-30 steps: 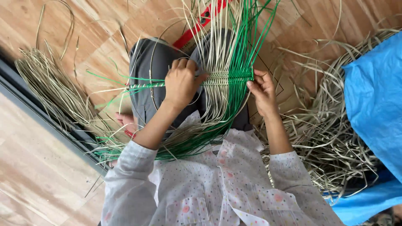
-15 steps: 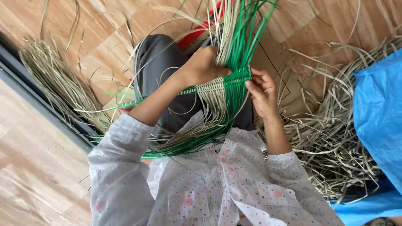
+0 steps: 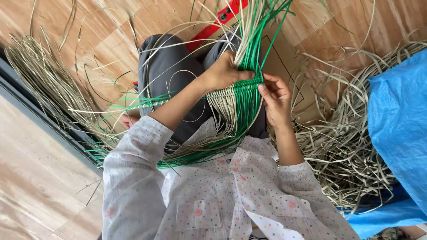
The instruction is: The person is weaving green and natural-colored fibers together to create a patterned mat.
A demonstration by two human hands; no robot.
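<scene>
A half-woven mat of green and pale straw strips [image 3: 235,95] lies over my lap, its loose ends fanning away from me and curling back toward my body. My left hand [image 3: 224,71] presses on the woven band, fingers closed over the pale strips. At the band's right end my right hand [image 3: 275,95] pinches the green strips between thumb and fingers.
A bundle of pale strips [image 3: 44,84] lies at the left on the wooden floor. A heap of loose strips [image 3: 351,142] spreads at the right beside a blue plastic sheet [image 3: 400,115]. Flat cardboard [image 3: 284,62] lies under the work.
My left hand has slid to the right along the woven band, closer to my right hand. The right hand has stayed at the band's end.
</scene>
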